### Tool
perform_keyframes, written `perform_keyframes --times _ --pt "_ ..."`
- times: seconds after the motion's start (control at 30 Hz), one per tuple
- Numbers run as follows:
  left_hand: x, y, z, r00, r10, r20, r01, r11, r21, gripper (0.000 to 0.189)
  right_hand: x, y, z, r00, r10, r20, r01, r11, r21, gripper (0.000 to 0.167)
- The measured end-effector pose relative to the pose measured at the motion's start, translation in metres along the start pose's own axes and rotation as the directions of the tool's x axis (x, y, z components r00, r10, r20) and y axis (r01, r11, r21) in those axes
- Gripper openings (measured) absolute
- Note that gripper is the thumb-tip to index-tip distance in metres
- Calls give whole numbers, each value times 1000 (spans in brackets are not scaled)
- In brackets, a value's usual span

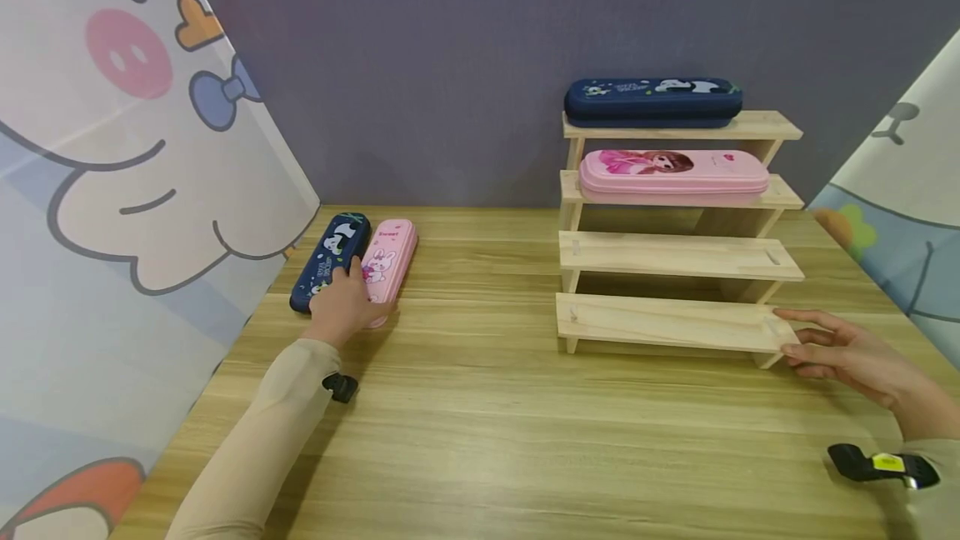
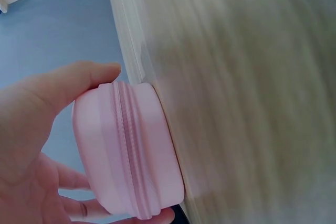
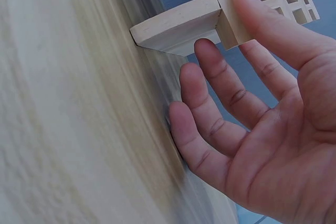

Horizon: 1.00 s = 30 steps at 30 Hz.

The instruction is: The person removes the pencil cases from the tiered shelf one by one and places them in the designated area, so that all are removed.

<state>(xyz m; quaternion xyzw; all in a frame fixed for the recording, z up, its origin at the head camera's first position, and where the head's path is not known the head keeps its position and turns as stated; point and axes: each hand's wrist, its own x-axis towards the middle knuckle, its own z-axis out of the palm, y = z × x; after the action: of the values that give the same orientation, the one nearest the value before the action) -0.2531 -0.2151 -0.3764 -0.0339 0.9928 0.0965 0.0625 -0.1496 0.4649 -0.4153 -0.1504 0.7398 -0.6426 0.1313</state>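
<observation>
On the left of the table, a pink pencil case with a rabbit picture lies beside a dark blue panda pencil case. My left hand grips the near end of the pink one. In the left wrist view, thumb and fingers sit on opposite sides of its zipped end, which is at the tabletop. At the right, my right hand holds the end of the lowest step of a wooden tiered rack, thumb at the front corner and a finger at the back. Its other fingers curve loosely below the plank.
Another dark blue panda pencil case lies on the rack's top step. A pink pencil case with a girl picture is on the step under it. A grey panel stands behind the table, with a printed cartoon sheet at the left.
</observation>
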Motion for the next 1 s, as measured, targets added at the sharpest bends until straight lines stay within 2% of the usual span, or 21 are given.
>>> perform_keyframes --times 0.33,0.57,0.8,1.0 --pt "1 0 -2 999 -9 -31 9 1000 14 116 2 -4 1 1000 3 -20 -2 1000 20 66" --pt "2 6 -17 998 -13 -64 14 1000 12 114 1 -2 2 1000 -4 -6 4 1000 21 66" --pt "5 14 -32 994 31 -109 -36 998 -48 110 1 -1 1 1000 -12 4 11 999 52 66" --pt "9 29 -38 988 63 -143 -82 988 -128 108 1 -1 1 1000 -20 17 18 998 61 66"
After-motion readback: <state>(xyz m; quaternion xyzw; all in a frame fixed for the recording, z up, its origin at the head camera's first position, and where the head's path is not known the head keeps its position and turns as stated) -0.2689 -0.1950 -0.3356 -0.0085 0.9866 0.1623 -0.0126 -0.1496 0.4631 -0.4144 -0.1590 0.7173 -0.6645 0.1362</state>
